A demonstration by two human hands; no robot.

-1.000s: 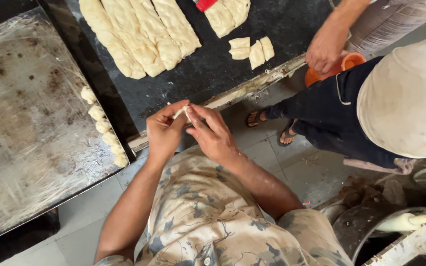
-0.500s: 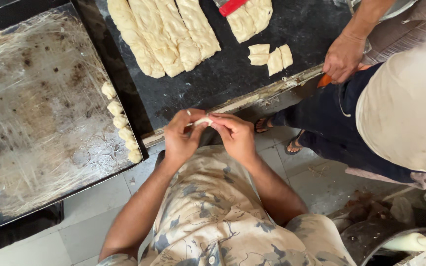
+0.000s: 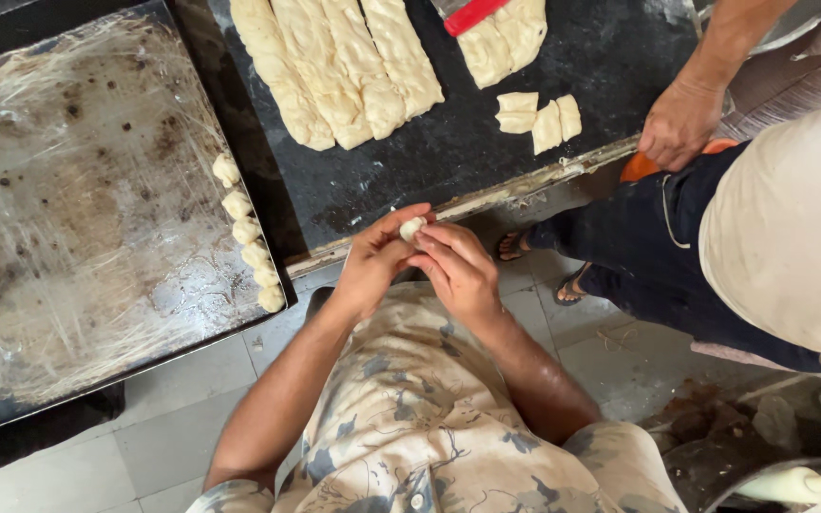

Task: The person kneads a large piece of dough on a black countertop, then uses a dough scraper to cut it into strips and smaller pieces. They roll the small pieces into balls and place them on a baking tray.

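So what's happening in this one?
A person in a patterned shirt holds a small piece of dough between the left hand and right hand, at the edge of a dark worktop. Long dough strips and cut pieces lie on the worktop. A row of shaped dough pieces lines the edge of a greased metal tray. A co-worker's hand rests at the worktop's edge.

Bakery workroom, dough strips on black worktop, greased tray (shaped pieces aboard)
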